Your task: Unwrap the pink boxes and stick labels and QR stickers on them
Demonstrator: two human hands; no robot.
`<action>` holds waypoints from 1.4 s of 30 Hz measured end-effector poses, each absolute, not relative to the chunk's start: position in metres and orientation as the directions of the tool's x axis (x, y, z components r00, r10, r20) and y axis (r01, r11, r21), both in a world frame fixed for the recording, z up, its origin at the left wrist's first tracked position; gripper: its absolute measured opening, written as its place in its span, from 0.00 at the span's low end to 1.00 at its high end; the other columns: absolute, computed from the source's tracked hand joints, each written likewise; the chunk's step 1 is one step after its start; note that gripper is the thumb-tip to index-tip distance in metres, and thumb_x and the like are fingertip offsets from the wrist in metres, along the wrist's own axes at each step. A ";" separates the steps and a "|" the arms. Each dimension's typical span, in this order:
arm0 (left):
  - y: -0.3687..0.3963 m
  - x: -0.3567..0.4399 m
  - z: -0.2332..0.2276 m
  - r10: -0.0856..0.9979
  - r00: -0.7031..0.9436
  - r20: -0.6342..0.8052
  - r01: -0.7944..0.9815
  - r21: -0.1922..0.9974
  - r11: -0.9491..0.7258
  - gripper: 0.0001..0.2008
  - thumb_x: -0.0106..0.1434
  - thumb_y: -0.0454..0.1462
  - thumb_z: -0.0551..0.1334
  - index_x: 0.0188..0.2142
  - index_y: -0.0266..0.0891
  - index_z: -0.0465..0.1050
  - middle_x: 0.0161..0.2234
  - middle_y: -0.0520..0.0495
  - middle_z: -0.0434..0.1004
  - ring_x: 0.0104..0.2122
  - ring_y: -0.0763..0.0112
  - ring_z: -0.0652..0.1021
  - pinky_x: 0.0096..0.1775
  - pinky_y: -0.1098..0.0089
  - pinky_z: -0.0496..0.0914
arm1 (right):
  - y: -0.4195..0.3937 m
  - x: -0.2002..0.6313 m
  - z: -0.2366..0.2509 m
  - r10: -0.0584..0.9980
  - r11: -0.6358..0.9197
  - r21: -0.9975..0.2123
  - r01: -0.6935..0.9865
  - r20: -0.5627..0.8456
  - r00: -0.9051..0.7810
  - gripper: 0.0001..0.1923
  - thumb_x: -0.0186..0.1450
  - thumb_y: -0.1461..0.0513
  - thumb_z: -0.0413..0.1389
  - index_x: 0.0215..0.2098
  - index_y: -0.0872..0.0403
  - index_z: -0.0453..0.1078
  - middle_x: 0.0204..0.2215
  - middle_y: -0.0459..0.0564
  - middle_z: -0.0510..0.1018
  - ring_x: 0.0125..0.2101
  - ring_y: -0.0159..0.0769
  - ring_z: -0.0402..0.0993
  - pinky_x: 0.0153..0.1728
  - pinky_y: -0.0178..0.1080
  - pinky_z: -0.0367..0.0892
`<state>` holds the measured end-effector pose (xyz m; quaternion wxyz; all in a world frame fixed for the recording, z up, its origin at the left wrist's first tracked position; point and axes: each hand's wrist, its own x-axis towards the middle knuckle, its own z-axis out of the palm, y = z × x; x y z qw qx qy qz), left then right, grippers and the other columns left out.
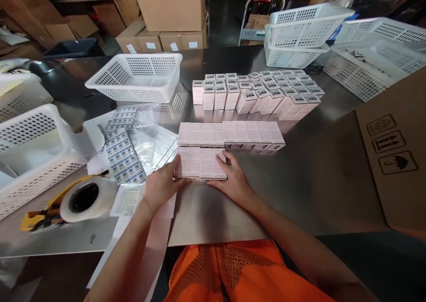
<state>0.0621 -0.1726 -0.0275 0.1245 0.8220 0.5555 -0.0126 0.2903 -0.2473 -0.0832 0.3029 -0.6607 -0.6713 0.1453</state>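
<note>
A short row of pink boxes lies in front of me, squeezed from both ends between my hands. At its left end my left hand presses with the fingers. The right end is gripped by my right hand, thumb at the near side. Touching it behind is a longer row of pink boxes lying side by side. Farther back stand several upright pink boxes with barcode labels on top; some of them lean.
At left lie label sheets, a plastic bag and a tape dispenser. A white basket stands behind, with stacked baskets at the back right. A large carton borders the right side.
</note>
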 end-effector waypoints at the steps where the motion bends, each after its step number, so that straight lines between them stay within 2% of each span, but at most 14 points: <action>1: -0.171 0.064 -0.027 0.914 0.374 -0.158 0.919 0.197 -0.342 0.37 0.65 0.52 0.59 0.69 0.42 0.55 0.52 0.40 0.79 0.47 0.51 0.79 0.40 0.62 0.71 | -0.246 0.292 -0.083 0.974 0.082 -0.588 0.804 0.218 0.060 0.42 0.58 0.55 0.68 0.67 0.50 0.59 0.65 0.62 0.60 0.65 0.55 0.58 0.62 0.56 0.62; 5: -0.171 0.061 -0.019 0.924 0.349 -0.156 0.916 0.267 -0.301 0.37 0.63 0.54 0.61 0.67 0.42 0.58 0.53 0.40 0.78 0.46 0.52 0.80 0.41 0.62 0.71 | -0.253 0.290 -0.074 0.966 0.068 -0.582 0.811 0.241 0.092 0.35 0.61 0.56 0.65 0.64 0.53 0.62 0.64 0.63 0.61 0.64 0.55 0.59 0.63 0.57 0.61; 8: -0.176 0.054 -0.007 0.965 0.259 -0.033 0.897 0.378 -0.228 0.32 0.68 0.54 0.55 0.65 0.40 0.63 0.54 0.40 0.77 0.43 0.56 0.81 0.42 0.63 0.70 | -0.267 0.270 -0.058 0.946 0.100 -0.648 0.755 0.298 0.130 0.34 0.63 0.52 0.62 0.64 0.51 0.60 0.63 0.62 0.62 0.63 0.55 0.59 0.62 0.59 0.61; 11: -0.186 0.055 0.007 0.980 0.131 0.148 0.865 0.466 -0.186 0.27 0.73 0.52 0.48 0.60 0.38 0.69 0.51 0.41 0.80 0.42 0.59 0.81 0.42 0.64 0.70 | -0.278 0.235 -0.044 0.988 0.155 -0.876 0.457 0.151 -0.045 0.39 0.61 0.49 0.64 0.65 0.49 0.56 0.59 0.60 0.67 0.56 0.49 0.70 0.51 0.49 0.73; 13: -0.194 0.057 0.017 0.966 0.128 0.225 0.825 0.517 -0.229 0.28 0.73 0.52 0.46 0.56 0.37 0.72 0.47 0.41 0.81 0.40 0.61 0.81 0.41 0.65 0.70 | -0.279 0.211 -0.042 0.973 0.079 -0.971 0.226 0.026 -0.228 0.34 0.61 0.50 0.63 0.61 0.51 0.61 0.51 0.57 0.76 0.45 0.44 0.77 0.39 0.43 0.76; 16: -0.204 0.043 0.032 0.930 0.108 0.352 0.751 0.585 -0.308 0.28 0.74 0.52 0.44 0.54 0.38 0.74 0.47 0.41 0.81 0.41 0.63 0.81 0.43 0.65 0.71 | -0.268 0.190 -0.045 0.970 -0.021 -0.998 0.064 -0.036 -0.242 0.16 0.64 0.53 0.59 0.45 0.54 0.71 0.36 0.52 0.80 0.34 0.41 0.78 0.34 0.41 0.74; 19: -0.209 0.003 0.036 0.867 -0.121 0.484 0.733 0.632 -0.251 0.24 0.72 0.52 0.50 0.55 0.41 0.73 0.52 0.42 0.78 0.52 0.58 0.76 0.52 0.59 0.69 | -0.249 0.192 -0.041 0.979 -0.096 -0.990 -0.102 -0.075 -0.189 0.16 0.62 0.52 0.62 0.41 0.53 0.72 0.37 0.52 0.82 0.37 0.42 0.79 0.36 0.42 0.74; 21: -0.212 -0.027 0.027 0.876 -0.225 0.427 0.665 0.724 -0.182 0.25 0.68 0.53 0.58 0.57 0.43 0.70 0.54 0.42 0.77 0.55 0.57 0.75 0.54 0.57 0.69 | -0.232 0.197 -0.031 0.978 -0.125 -0.977 -0.174 -0.092 -0.188 0.19 0.58 0.50 0.64 0.42 0.53 0.72 0.38 0.52 0.82 0.38 0.43 0.79 0.38 0.42 0.74; 24: -0.217 -0.057 -0.004 0.892 -0.299 0.339 0.551 0.825 -0.129 0.27 0.66 0.51 0.60 0.60 0.41 0.64 0.53 0.39 0.77 0.53 0.58 0.77 0.51 0.60 0.73 | -0.191 0.197 -0.012 0.993 -0.095 -0.992 -0.084 -0.089 -0.076 0.22 0.56 0.51 0.64 0.44 0.52 0.70 0.37 0.51 0.82 0.37 0.43 0.80 0.37 0.42 0.75; 30: -0.236 -0.061 -0.072 0.856 -0.320 0.407 0.675 0.731 -0.095 0.19 0.67 0.43 0.60 0.54 0.37 0.69 0.47 0.37 0.78 0.46 0.56 0.80 0.44 0.58 0.76 | -0.062 0.159 0.007 0.993 -0.062 -0.966 0.252 -0.034 0.114 0.18 0.64 0.60 0.59 0.51 0.54 0.64 0.38 0.50 0.79 0.33 0.36 0.77 0.32 0.40 0.74; 33: -0.245 -0.060 -0.094 0.848 -0.297 0.439 0.723 0.683 -0.101 0.15 0.66 0.40 0.59 0.51 0.37 0.71 0.44 0.38 0.78 0.44 0.56 0.80 0.43 0.57 0.76 | -0.022 0.139 0.003 0.981 -0.023 -0.875 0.484 0.072 0.178 0.19 0.65 0.63 0.60 0.53 0.57 0.65 0.47 0.55 0.75 0.43 0.41 0.75 0.42 0.45 0.73; 35: -0.250 -0.060 -0.104 0.849 -0.268 0.456 0.746 0.656 -0.116 0.13 0.66 0.38 0.59 0.49 0.37 0.71 0.41 0.39 0.79 0.42 0.56 0.80 0.42 0.56 0.76 | -0.012 0.125 -0.001 0.965 0.041 -0.774 0.632 0.196 0.177 0.28 0.61 0.68 0.60 0.59 0.59 0.61 0.56 0.64 0.68 0.54 0.52 0.68 0.51 0.53 0.68; 38: -0.252 -0.059 -0.110 0.853 -0.209 0.478 0.766 0.622 -0.161 0.10 0.66 0.36 0.59 0.47 0.38 0.72 0.39 0.42 0.79 0.41 0.56 0.79 0.44 0.54 0.75 | -0.008 0.094 -0.005 0.930 0.234 -0.562 0.794 0.367 -0.014 0.32 0.59 0.72 0.59 0.61 0.60 0.59 0.63 0.70 0.60 0.63 0.61 0.54 0.58 0.61 0.57; 42: -0.250 -0.060 -0.110 0.846 -0.144 0.513 0.764 0.601 -0.235 0.06 0.66 0.33 0.57 0.41 0.40 0.72 0.37 0.45 0.79 0.39 0.60 0.79 0.43 0.58 0.74 | 0.002 0.037 -0.008 0.796 0.582 -0.251 0.773 0.368 -0.480 0.15 0.66 0.63 0.59 0.52 0.54 0.70 0.58 0.56 0.69 0.59 0.49 0.64 0.59 0.57 0.61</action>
